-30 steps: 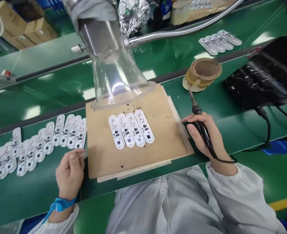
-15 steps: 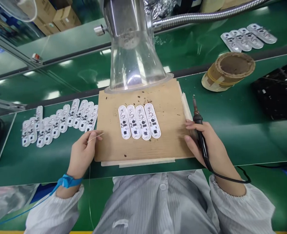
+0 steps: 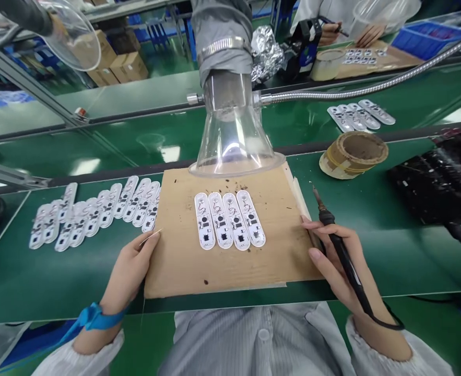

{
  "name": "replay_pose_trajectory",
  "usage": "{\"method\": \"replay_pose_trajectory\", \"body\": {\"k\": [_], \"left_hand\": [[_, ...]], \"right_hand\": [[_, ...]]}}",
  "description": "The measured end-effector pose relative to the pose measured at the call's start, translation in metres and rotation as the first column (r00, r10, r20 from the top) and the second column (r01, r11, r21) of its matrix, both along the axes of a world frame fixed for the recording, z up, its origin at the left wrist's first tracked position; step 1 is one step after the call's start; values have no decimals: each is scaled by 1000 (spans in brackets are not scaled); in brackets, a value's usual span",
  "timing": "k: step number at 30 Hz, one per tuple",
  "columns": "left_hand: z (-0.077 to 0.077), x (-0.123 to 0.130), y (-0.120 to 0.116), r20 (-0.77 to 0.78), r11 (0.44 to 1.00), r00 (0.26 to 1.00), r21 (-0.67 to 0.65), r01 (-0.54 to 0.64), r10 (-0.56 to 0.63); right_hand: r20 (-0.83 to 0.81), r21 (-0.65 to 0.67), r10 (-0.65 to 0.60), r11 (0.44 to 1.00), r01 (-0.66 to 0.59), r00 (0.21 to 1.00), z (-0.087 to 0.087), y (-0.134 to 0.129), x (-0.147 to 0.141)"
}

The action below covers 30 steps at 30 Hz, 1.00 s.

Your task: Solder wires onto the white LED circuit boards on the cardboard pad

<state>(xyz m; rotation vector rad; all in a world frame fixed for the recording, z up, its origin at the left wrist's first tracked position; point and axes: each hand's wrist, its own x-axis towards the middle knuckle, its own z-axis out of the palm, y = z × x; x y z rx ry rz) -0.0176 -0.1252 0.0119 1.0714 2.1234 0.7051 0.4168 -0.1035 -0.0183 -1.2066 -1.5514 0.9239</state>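
The left hand [image 3: 126,274] has its thumb and forefinger pressed together on a thin wire [image 3: 151,236], and the fingertips are at the left edge of a brown cardboard sheet [image 3: 226,274]. A blue wrist strap [image 3: 102,317] goes around this wrist. The right hand [image 3: 342,263] holds a black-handled soldering iron [image 3: 347,261]; the handle lies between the thumb and the forefinger, which are spread apart at their tips, near the right edge of the sheet. The iron points up and away from the person, and its tip is above the green table [image 3: 402,250], well apart from the boards. If the other right fingers touch the sheet, I cannot tell.

On the sheet, between the two hands, four white circuit boards [image 3: 223,222] lie side by side in a row. Just behind them hangs a clear fume hood [image 3: 232,138], which stands over the rear part of the sheet and hides some of it. At left, many similar boards [image 3: 108,206] lie close together, some overlapping. At right are a brown hollow tube [image 3: 350,159] and a black box [image 3: 436,183]. Farther back, a co-worker's hands [image 3: 330,34] are visible.
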Motion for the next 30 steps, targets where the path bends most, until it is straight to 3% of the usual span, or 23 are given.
{"method": "replay_pose_trajectory", "body": {"k": [4, 7, 10, 12, 16, 19, 21, 24, 27, 30], "left_hand": [[17, 14, -2, 250, 988, 963, -142, -62, 96], [28, 18, 1, 261, 982, 957, -168, -83, 125], [32, 17, 13, 196, 964, 952, -172, -201, 234], [32, 15, 36, 242, 964, 936, -136, -228, 256], [43, 21, 115, 465, 997, 882, -18, -80, 80], [55, 32, 171, 501, 996, 865, 56, -69, 32], [56, 35, 186, 495, 997, 869, 62, -53, 16], [47, 28, 170, 478, 999, 878, 44, -15, -7], [32, 14, 127, 468, 998, 882, -3, 55, -47], [25, 7, 90, 484, 998, 875, -55, 11, 17]], "right_hand": [[-181, -69, -66, 996, 54, 981, 6, -6, -5], [-298, -39, -152, 988, 147, 943, 1, -8, -8], [-316, -31, -238, 970, 241, 918, -7, 3, -9], [-280, -18, -283, 957, 289, 917, -8, 24, -10], [-230, 121, -321, 927, 354, 919, 13, 98, -24], [-196, 206, -225, 942, 264, 954, 34, 150, -38], [-220, 230, -197, 942, 246, 956, 38, 167, -43], [-224, 228, -185, 945, 236, 957, 29, 157, -39], [-138, 180, -147, 969, 171, 979, 10, 114, -28], [-76, 122, -139, 981, 148, 987, -3, 72, -19]]}}
